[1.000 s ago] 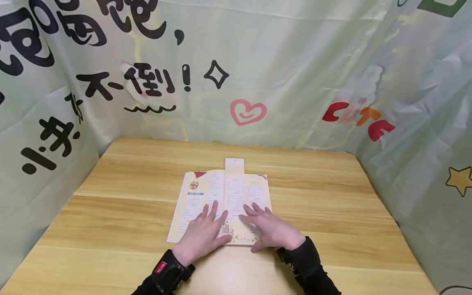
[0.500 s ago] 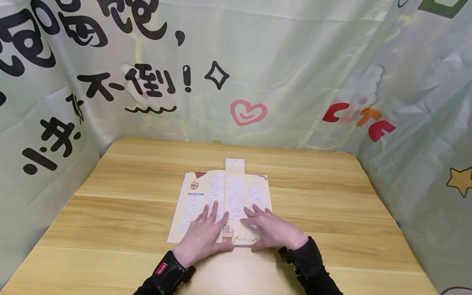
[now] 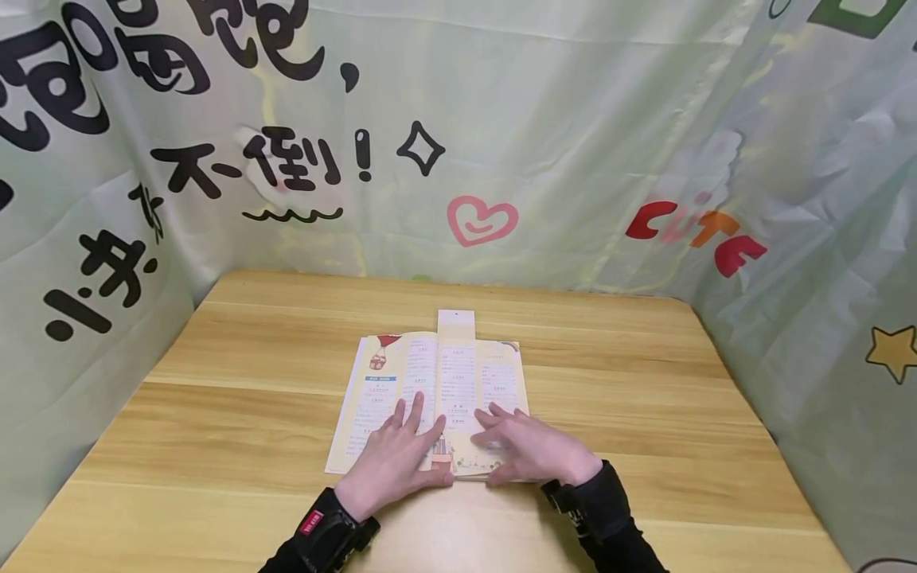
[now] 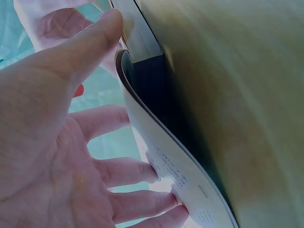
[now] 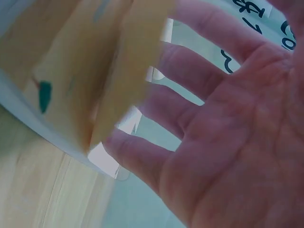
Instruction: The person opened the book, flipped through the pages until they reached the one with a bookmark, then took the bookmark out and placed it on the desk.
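An open book [image 3: 361,414] with printed pages lies on the table in the head view. A pale bookmark [image 3: 456,321] with a small hole juts out past its top edge near the spine. My left hand [image 3: 390,461] rests on the lower left page with spread fingers. Its thumb [image 4: 102,35] touches the bottom edge of the page block near the spine. Over the lower right page is my right hand [image 3: 540,450], fingers fairly straight, thumb at the bottom edge. In the right wrist view, a bent yellowish page [image 5: 52,95] hides the fingertips.
The book sits on a wooden table [image 3: 236,382]. Behind and at both sides hangs a pale printed cloth [image 3: 573,119] with lettering, a heart and a star. A dark cable [image 3: 884,561] shows at the lower right corner.
My left thumb has slid down to the book's bottom edge. My right hand has shifted slightly right, and a thin gap now shows between pages at the bottom edge.
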`<state>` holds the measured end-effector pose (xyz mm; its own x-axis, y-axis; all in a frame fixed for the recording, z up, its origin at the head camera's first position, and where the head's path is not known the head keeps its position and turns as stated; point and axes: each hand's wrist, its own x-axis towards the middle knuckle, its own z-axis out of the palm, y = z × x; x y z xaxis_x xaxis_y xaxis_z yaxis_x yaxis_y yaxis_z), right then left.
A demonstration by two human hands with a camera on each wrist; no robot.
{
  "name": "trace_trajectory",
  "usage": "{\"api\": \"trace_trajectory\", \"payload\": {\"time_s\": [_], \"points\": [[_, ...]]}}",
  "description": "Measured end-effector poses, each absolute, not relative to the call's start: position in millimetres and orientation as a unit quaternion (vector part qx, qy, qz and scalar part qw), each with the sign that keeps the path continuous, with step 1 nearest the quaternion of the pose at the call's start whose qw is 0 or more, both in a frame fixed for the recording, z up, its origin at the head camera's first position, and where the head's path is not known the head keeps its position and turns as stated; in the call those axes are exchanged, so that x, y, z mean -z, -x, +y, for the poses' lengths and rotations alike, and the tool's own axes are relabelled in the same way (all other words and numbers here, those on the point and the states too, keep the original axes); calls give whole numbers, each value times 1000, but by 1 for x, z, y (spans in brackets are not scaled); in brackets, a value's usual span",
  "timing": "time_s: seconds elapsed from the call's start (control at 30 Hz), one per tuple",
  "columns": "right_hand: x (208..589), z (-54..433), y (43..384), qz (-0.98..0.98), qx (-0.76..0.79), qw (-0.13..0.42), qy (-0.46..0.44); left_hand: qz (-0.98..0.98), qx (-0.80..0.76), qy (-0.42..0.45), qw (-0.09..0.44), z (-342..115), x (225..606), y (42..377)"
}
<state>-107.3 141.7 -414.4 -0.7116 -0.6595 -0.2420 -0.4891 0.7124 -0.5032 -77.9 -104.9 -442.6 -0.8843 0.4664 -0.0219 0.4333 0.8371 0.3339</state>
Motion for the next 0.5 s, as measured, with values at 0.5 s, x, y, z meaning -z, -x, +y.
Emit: {"api": "trace_trajectory", "payload": {"time_s": [0.5], "points": [[408,146,105,897,206,212,329,956,-157,-241,50,-105,440,79]]}}
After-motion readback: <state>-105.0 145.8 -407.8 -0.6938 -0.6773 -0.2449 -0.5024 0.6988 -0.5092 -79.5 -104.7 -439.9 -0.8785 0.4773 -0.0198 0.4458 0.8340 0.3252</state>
